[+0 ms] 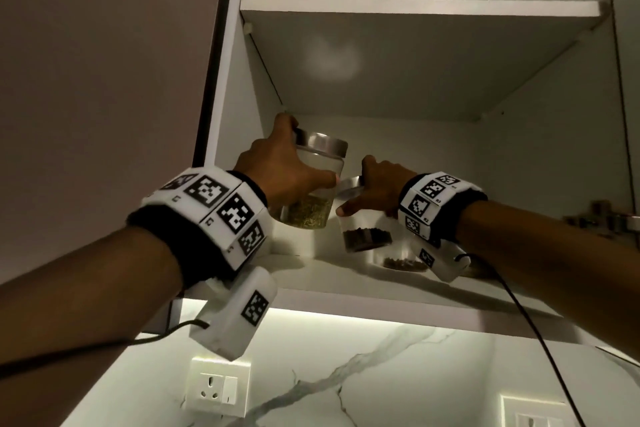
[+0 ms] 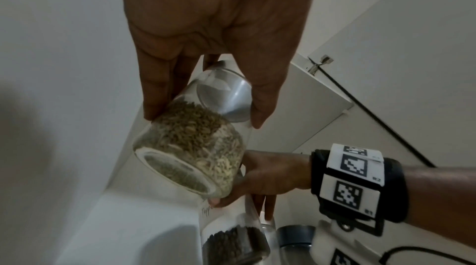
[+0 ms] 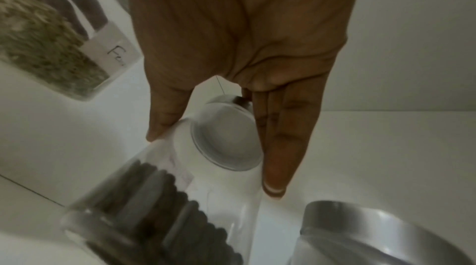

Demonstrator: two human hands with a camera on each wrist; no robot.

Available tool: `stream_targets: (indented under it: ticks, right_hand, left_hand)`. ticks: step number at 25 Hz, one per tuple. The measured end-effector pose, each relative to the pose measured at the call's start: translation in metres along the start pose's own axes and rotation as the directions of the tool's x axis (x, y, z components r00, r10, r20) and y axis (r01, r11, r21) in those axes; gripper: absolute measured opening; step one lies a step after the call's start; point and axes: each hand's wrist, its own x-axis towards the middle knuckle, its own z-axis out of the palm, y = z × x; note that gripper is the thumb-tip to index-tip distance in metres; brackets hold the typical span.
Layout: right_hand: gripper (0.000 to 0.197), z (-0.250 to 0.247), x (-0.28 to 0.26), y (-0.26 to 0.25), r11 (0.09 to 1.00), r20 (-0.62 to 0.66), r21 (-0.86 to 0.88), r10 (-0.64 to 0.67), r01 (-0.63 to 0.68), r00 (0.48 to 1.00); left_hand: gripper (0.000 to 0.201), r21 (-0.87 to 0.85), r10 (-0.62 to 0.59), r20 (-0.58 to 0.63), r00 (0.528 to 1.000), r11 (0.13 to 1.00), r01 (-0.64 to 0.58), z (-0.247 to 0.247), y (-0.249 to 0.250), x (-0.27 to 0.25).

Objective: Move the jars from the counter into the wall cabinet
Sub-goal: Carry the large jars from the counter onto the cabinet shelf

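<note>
A: Head view; the left hand (image 1: 277, 166) grips the green-seed jar (image 1: 313, 189) near its steel lid (image 1: 323, 142), thumb on the near side, fingers wrapped behind; jar tilted, raised clear of the lower shelf (image 1: 346, 298) of the wall cabinet (image 1: 519, 149).

B: And the other?

A: The right hand (image 1: 375, 187) grasps the dark-spice jar (image 1: 365, 234) from above, thumb tip on the glass just under its lid; jar tilted, just off the shelf; the two jars nearly touch between the thumbs. A third jar (image 1: 401, 262) stands on the shelf below the right fingers, partly hidden by the wrist band.

B: Left wrist view?

A: Left hand (image 2: 219, 31) with fingers (image 2: 159, 86) and thumb clasped either side of the green-seed jar (image 2: 190, 147); lid (image 2: 226, 96) between the fingertips, base toward the camera. Right hand (image 2: 268, 176) sits beyond the base, holding the dark-spice jar (image 2: 231, 243), whose paper label reads "Pepp"; another lid (image 2: 296, 234) just beside it.

B: Right wrist view?

A: Right hand (image 3: 242, 35) clamps the dark-spice jar (image 3: 165, 204) at the neck, thumb one side, fingers (image 3: 280, 143) the other; blurred. Green-seed jar (image 3: 49, 43) off past the thumb, label starting "Fe"; third jar's lid (image 3: 381, 234) below the fingertips.
</note>
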Motion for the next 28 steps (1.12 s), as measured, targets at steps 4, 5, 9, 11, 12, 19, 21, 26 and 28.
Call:
stream_targets:
  ticks: [4, 5, 9, 11, 12, 19, 21, 26, 28]
  right_hand:
    - [0.088, 0.023, 0.017, 0.009, 1.0, 0.029, 0.006, -0.014, 0.014, 0.999]
    - [0.089, 0.028, 0.02, 0.011, 1.0, 0.03, 0.004, -0.012, 0.012, 0.999]
    - [0.091, 0.04, 0.035, 0.017, 1.0, 0.03, -0.001, 0.0, 0.0, 1.0]
    - [0.087, 0.047, 0.041, 0.017, 1.0, 0.03, -0.016, -0.008, 0.008, 1.0]
    - [0.085, 0.05, 0.043, 0.017, 1.0, 0.024, -0.028, -0.013, 0.013, 1.0]
    - [0.061, 0.056, 0.047, 0.023, 0.979, -0.015, -0.196, -0.059, 0.055, 0.998]
    - [0.05, 0.055, 0.045, 0.023, 0.96, -0.022, -0.261, -0.107, 0.098, 0.994]
    - [0.034, 0.053, 0.045, 0.02, 0.964, -0.045, -0.238, -0.136, 0.122, 0.99]
    - [0.034, 0.05, 0.044, 0.018, 0.966, -0.043, -0.214, -0.157, 0.144, 0.987]
  left_hand:
    - [0.082, 0.06, -0.084, 0.053, 0.995, 0.995, 0.08, 0.017, 0.002, 0.022]
    - [0.081, 0.073, -0.115, 0.075, 0.991, 0.991, 0.109, 0.021, 0.002, 0.026]
    - [0.084, 0.107, -0.221, 0.11, 0.969, 0.972, 0.21, 0.03, 0.0, 0.045]
    - [0.087, 0.106, -0.264, 0.101, 0.959, 0.962, 0.253, 0.035, -0.002, 0.054]
    - [0.089, 0.105, -0.29, 0.098, 0.952, 0.954, 0.28, 0.038, -0.004, 0.057]
    - [0.087, 0.209, -0.42, 0.145, 0.896, 0.898, 0.387, 0.047, -0.009, 0.071]
    - [0.086, 0.229, -0.444, 0.166, 0.881, 0.886, 0.403, 0.052, -0.009, 0.072]
    - [0.081, 0.224, -0.514, 0.21, 0.832, 0.853, 0.471, 0.068, -0.014, 0.075]
    - [0.078, 0.288, -0.518, 0.229, 0.824, 0.845, 0.451, 0.073, -0.015, 0.078]
